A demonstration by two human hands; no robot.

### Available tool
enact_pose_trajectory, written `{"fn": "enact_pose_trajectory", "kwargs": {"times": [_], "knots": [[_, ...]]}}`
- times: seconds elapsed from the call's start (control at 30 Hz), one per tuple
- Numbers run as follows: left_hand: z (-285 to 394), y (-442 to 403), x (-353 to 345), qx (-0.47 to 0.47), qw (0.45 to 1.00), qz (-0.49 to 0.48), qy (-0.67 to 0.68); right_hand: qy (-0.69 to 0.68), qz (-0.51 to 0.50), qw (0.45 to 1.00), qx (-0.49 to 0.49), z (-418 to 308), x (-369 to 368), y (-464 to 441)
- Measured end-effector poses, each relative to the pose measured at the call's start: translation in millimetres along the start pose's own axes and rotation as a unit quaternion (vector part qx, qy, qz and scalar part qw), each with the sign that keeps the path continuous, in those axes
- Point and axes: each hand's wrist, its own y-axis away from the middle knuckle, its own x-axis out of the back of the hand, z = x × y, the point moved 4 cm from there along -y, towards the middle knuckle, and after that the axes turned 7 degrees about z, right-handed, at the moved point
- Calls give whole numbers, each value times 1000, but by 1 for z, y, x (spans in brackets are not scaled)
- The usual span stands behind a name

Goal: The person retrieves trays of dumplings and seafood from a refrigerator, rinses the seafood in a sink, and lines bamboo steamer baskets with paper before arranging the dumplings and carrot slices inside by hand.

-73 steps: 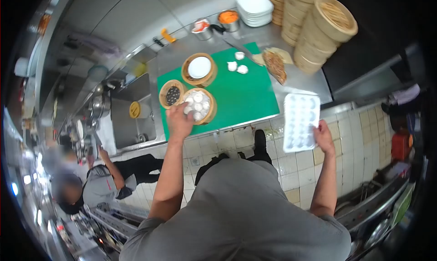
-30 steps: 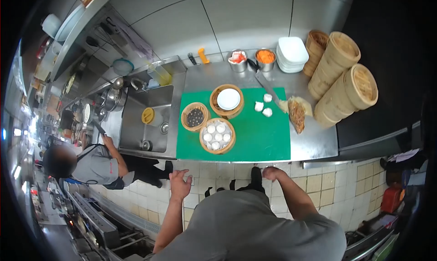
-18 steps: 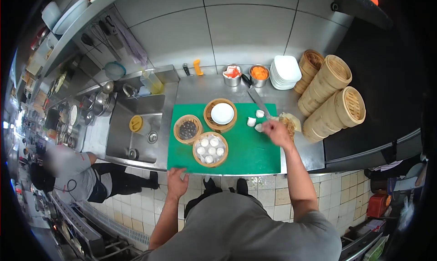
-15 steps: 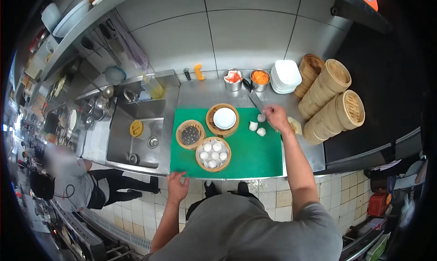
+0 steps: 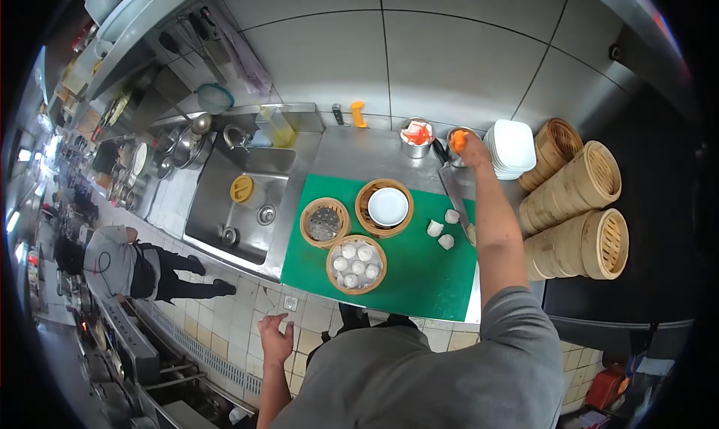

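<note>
My right hand [image 5: 473,150] reaches into the metal cup of orange pieces [image 5: 457,141] by the wall; its fingertips are at the pieces, closed, and what they hold is too small to tell. Low in front of the counter, my left hand [image 5: 276,338] holds nothing, fingers apart. On the green board [image 5: 404,279] stand a steamer of white dumplings [image 5: 357,265], a steamer with a dark perforated base [image 5: 324,223] and one with a white dish [image 5: 388,207]. Several loose dumplings [image 5: 446,242] lie near the knife [image 5: 454,193].
White plates [image 5: 513,146] and stacked bamboo steamers [image 5: 573,186] stand at the right. Beside the orange cup is a metal cup of red-and-white pieces [image 5: 416,135]. The sink [image 5: 240,197] is left of the board. A co-worker [image 5: 120,264] stands at far left.
The white tray my right hand held earliest is out of view. My right hand has moved from the loose dumplings up to the orange cup. My left hand has drawn back from the board's edge.
</note>
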Motion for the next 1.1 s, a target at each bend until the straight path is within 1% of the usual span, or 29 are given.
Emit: {"fn": "enact_pose_trajectory", "kwargs": {"times": [0.07, 0.13, 0.17, 0.23, 0.27, 0.33, 0.37, 0.43, 0.47, 0.5, 0.53, 0.57, 0.63, 0.67, 0.73, 0.77, 0.8, 0.83, 0.87, 0.93, 0.97, 1.0, 1.03, 1.07, 1.1], "knots": [[-4, 19, 3, 36, 999, -21, -20, -26, 2, 1000, -10, -4, 10, 8], [-12, 29, 5, 56, 998, -4, -9, -7, -43, 999, -1, -8, 17, 14], [-14, 29, 6, 64, 998, -7, -16, -6, -45, 999, 0, -6, 14, 16], [-18, 32, 5, 71, 997, -14, -28, -45, 33, 998, 11, -2, 12, 22], [-16, 29, 6, 71, 997, -16, -29, -45, 31, 998, 10, 3, 8, 22], [-9, 16, 5, 36, 998, -21, -36, -90, 65, 994, -10, 10, 6, 17], [-2, 7, 7, 25, 999, -14, -33, -90, 66, 994, -12, 20, -4, 8], [8, -11, 6, 15, 999, -17, -28, -165, 171, 969, 75, 38, -18, -7], [13, -20, 5, 6, 1000, -20, -22, -164, 172, 968, 74, 33, -10, -4], [19, -29, 4, -8, 1000, -21, -15, -276, 93, 956, -17, 30, -6, -2], [20, -36, 3, -11, 1000, -23, -15, -381, 12, 918, -108, 25, -5, 5], [20, -43, 0, -27, 999, -35, -9, -380, 15, 918, -111, 29, -11, 2], [13, -57, -6, -45, 998, -51, -1, -475, 36, 873, -105, 45, -32, -10], [7, -63, -9, -58, 997, -57, 8, -473, 37, 874, -108, 39, -28, -2], [-4, -74, -9, -70, 995, -62, 22, -405, 73, 904, -113, 18, -5, 13], [-10, -80, -8, -67, 995, -77, 16, -403, 74, 906, -110, 31, -20, 3], [-16, -86, -7, -62, 994, -91, 9, -231, 158, 960, 5, 38, -24, -6], [-23, -91, -4, -54, 993, -100, 7, -49, 233, 964, 121, 40, -30, -14], [-31, -95, -2, -48, 994, -99, 7, -49, 229, 964, 126, 34, -25, -14], [-44, -101, 1, -62, 992, -111, 20, 62, 196, 966, 158, 21, -13, -10], [-49, -101, 4, -48, 993, -104, 9, 67, 112, 984, 124, 18, -9, -13], [-56, -99, 1, -52, 993, -106, 21, 176, 116, 969, 131, 43, -33, -26], [-71, -96, 2, -39, 995, -92, 22, 157, 142, 970, 117, 99, -72, -55], [-82, -92, 1, -11, 994, -106, 33, 129, 106, 978, 126, 60, -48, -34], [-87, -88, 5, -7, 993, -115, 18, 100, 70, 984, 133, 18, -19, -10]]}}
